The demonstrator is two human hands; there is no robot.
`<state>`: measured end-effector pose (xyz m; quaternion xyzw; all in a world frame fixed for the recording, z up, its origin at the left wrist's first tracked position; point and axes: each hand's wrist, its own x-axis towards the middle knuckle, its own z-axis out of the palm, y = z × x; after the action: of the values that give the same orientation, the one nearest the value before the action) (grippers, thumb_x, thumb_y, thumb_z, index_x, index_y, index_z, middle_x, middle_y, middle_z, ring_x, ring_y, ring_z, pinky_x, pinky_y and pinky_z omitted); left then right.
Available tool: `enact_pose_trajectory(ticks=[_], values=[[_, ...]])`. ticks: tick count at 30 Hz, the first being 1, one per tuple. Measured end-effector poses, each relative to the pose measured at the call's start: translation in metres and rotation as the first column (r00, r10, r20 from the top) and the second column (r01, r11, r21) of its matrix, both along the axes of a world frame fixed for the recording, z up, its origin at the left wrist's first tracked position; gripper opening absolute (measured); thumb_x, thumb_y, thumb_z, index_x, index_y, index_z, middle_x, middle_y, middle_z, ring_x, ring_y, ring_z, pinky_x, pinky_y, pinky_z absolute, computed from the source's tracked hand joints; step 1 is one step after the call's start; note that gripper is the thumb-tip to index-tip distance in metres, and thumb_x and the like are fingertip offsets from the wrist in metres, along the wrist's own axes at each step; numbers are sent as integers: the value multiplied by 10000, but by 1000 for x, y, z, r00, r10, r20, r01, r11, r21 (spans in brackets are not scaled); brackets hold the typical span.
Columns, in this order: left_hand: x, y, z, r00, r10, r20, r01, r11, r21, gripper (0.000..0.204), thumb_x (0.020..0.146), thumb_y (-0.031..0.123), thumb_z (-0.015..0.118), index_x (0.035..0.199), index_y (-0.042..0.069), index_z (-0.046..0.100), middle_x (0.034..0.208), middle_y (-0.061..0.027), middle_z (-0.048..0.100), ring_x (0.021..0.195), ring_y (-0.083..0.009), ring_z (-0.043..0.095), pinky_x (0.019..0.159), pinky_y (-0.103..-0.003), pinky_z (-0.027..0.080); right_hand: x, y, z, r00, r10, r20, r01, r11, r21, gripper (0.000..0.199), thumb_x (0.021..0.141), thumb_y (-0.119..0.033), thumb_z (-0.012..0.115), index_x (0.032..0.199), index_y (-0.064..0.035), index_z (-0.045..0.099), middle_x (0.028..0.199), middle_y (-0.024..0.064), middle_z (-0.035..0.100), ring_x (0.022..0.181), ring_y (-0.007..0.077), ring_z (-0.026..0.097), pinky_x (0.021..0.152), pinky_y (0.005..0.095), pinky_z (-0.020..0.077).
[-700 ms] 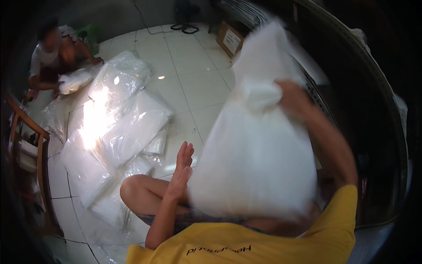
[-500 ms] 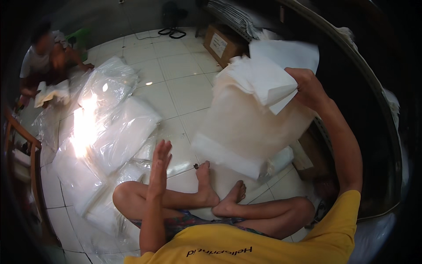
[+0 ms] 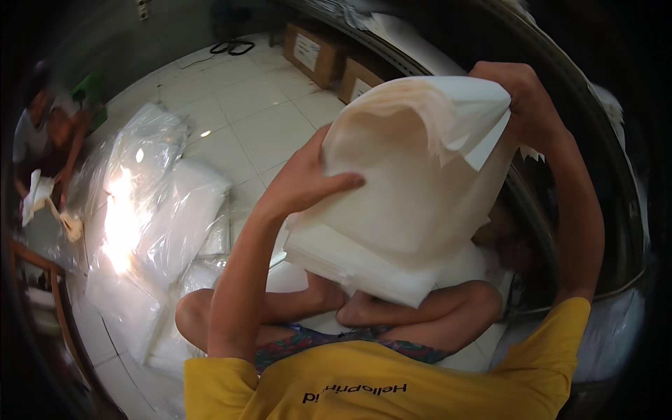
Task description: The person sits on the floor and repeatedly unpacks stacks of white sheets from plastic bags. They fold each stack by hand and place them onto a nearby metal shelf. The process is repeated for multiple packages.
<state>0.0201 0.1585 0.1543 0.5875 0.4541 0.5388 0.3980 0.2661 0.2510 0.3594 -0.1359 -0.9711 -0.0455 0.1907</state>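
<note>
A thick stack of white paper sheets [image 3: 392, 189] hangs in front of me, its upper part curled over and its lower edge above my crossed legs. My right hand [image 3: 514, 98] grips the stack's upper right corner, where several sheets fan out in folds. On the left side, my left hand [image 3: 315, 175] holds the stack's edge with the thumb on the near face; its other fingers are hidden behind the paper. I sit on the tiled floor with bare feet partly covered by the sheets.
Clear plastic packs of white material [image 3: 175, 210] lie on the floor at left, with glare on them. Cardboard boxes [image 3: 313, 56] stand under a dark shelf at the far right. At far left, another person [image 3: 49, 140] sits holding pale material near a wooden frame [image 3: 59, 315].
My left hand has risen from beside my knee and taken hold of the stack's left side. The stack has come closer, with its top curled over. My right hand keeps its corner, now higher.
</note>
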Motion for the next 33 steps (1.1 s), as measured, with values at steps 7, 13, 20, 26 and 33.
enact_pose_trajectory(ticks=[7,13,20,26,33], values=[[21,-3,-87,918,-166,361,259,939,-227,888,747,485,772,1427,29,430,1342,-134,563,1258,-288,513,1078,-390,377,78,-37,15,987,-161,3,161,987,-2,89,772,-45,701,835,-25,642,765,80,651,700,139,626,669,271,494],[111,50,-137,-108,-146,983,203,965,165,963,814,730,571,1460,42,381,1475,-116,452,1360,-290,406,1135,-449,317,178,-38,64,920,-366,-142,379,734,563,180,908,-150,655,1045,-43,702,935,46,712,827,127,655,773,265,510],[188,13,-78,130,13,991,263,964,-48,1030,784,816,501,1460,49,376,1457,-136,452,1312,-303,444,1088,-449,382,136,-32,48,738,-648,-188,639,761,-113,265,956,-245,622,1050,-6,686,868,1,684,813,67,596,746,252,480],[193,-15,-118,-17,-38,999,449,893,41,1097,725,840,566,1456,50,352,1440,-147,442,1287,-309,463,1055,-468,430,161,-21,7,634,-767,-98,735,637,-233,333,961,-295,616,1050,24,655,861,16,647,786,96,564,758,286,460],[197,-22,-117,254,-34,967,359,931,-61,1003,769,560,761,1478,43,275,1366,-133,475,1280,-298,459,1059,-471,425,125,-20,16,583,-811,-56,761,569,-313,355,969,-314,601,1045,29,660,837,42,659,732,109,588,737,293,474]])
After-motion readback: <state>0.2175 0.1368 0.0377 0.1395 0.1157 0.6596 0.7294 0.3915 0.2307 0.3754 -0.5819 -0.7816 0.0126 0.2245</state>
